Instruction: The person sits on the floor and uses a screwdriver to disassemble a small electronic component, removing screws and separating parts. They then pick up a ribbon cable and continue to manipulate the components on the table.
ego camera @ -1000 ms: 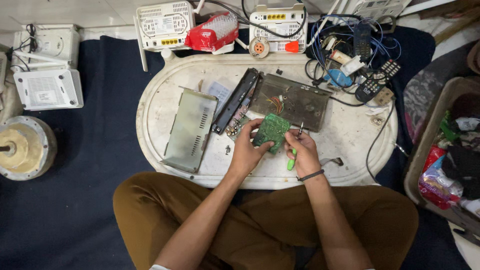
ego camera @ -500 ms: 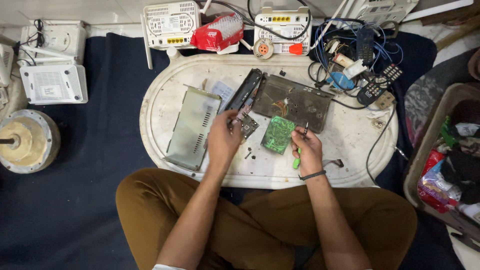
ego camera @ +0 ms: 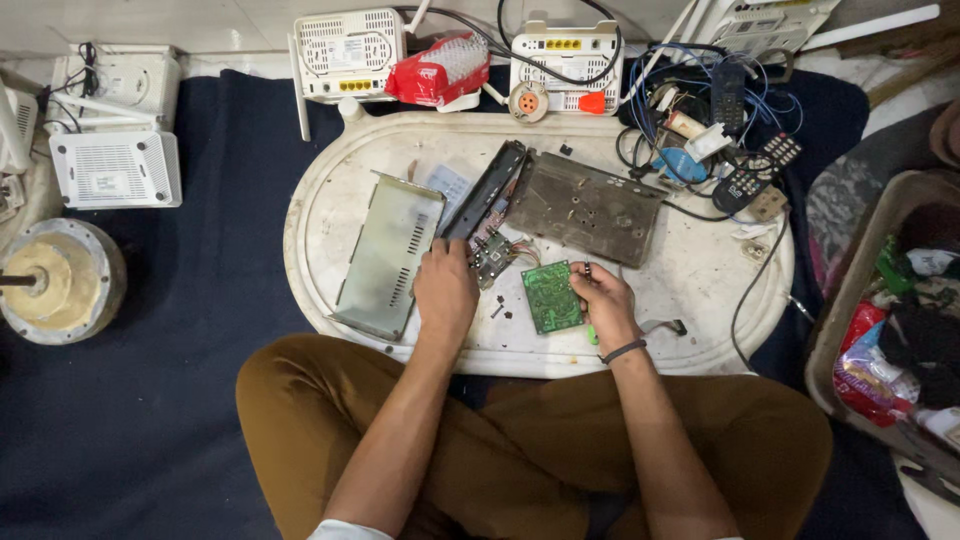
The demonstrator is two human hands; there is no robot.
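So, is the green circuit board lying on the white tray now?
Yes, the green circuit board lies flat on the white tray, just beside the right hand.

So here's the count: two circuit boards on the tray, a green one (ego camera: 551, 296) and a smaller dark one (ego camera: 491, 253). Two metal case pieces, a grey cover (ego camera: 388, 252) and a rusty base plate (ego camera: 583, 208), plus one black front panel (ego camera: 485, 190). White routers: I can see five, two up top ( (ego camera: 347, 53), (ego camera: 563, 54)), two on the left ( (ego camera: 115, 168), (ego camera: 118, 77)) and one in the top right corner (ego camera: 768, 20). Two remotes ( (ego camera: 757, 171), (ego camera: 727, 93)). One red packet (ego camera: 438, 68). Two hands ( (ego camera: 446, 292), (ego camera: 603, 303)).
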